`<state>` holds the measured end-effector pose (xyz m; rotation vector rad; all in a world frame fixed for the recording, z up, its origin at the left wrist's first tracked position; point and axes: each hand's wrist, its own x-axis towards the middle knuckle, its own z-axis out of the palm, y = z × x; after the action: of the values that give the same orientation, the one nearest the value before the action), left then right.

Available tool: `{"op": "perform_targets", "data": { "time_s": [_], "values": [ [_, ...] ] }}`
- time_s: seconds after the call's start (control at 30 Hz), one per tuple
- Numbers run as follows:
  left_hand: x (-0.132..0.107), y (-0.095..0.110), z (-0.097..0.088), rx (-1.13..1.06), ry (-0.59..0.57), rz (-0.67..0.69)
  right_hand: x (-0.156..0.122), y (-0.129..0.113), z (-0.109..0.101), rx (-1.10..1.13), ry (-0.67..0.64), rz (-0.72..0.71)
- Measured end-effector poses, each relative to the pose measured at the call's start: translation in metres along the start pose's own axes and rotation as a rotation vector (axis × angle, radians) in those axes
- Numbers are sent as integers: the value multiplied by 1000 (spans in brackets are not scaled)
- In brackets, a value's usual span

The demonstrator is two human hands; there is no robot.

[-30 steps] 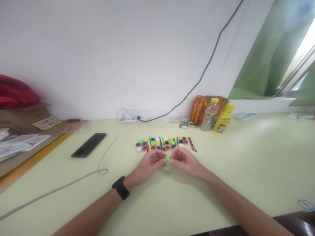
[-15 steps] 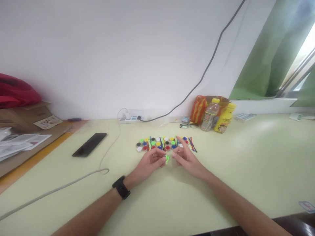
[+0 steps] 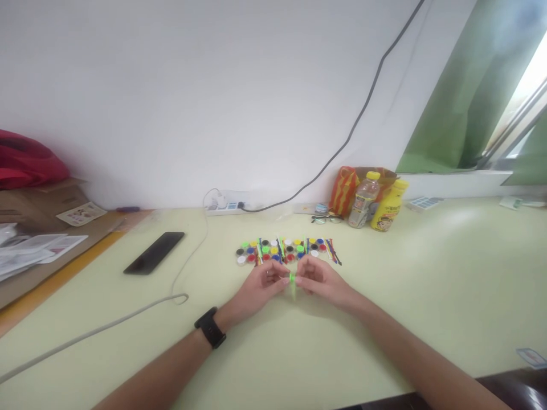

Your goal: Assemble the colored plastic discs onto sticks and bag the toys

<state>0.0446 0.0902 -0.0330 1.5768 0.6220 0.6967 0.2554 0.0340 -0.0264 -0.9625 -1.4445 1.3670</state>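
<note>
Just above the table, my left hand pinches a small bright green plastic piece between thumb and fingertips. My right hand meets it from the other side, its thumb and index finger closed on the same piece. A thin green tail, blurred, hangs below the fingers. Most of the piece is hidden, so its exact kind is unclear. Right behind both hands lie rows of small round pots with white, black, red, blue, green and yellow lids. Thin coloured plastic strips lie between and beside them.
A black phone and a grey cable lie to the left. Along the wall stand a power strip, glasses, a clear bottle, a yellow bottle and a striped bag. A cardboard box is far left.
My right hand has come down and left, and its raised index finger has closed onto the green piece. My left hand stays nearly in place, still pinching it.
</note>
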Motion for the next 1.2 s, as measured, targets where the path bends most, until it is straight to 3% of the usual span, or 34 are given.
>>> {"op": "perform_targets", "data": {
  "time_s": [0.17, 0.47, 0.6, 0.73, 0.9, 1.2],
  "values": [
    [-1, 3, 1, 31, -43, 11, -1, -2, 3, -93, -46, -55],
    [-5, 12, 4, 210, -114, 16, -2, 1, -4, -146, -34, -24],
    [-4, 9, 4, 287, -110, 21, -3, -5, -28, -372, 33, 20],
    [-3, 5, 3, 295, -97, 19, -7, -9, -61, -733, 153, 96],
    [-3, 1, 2, 305, -85, 16, -14, -9, -99, -1165, 342, 286],
    [-4, 3, 3, 303, -81, 9, -31, 0, -147, -1363, 360, 441]
  ]
}}
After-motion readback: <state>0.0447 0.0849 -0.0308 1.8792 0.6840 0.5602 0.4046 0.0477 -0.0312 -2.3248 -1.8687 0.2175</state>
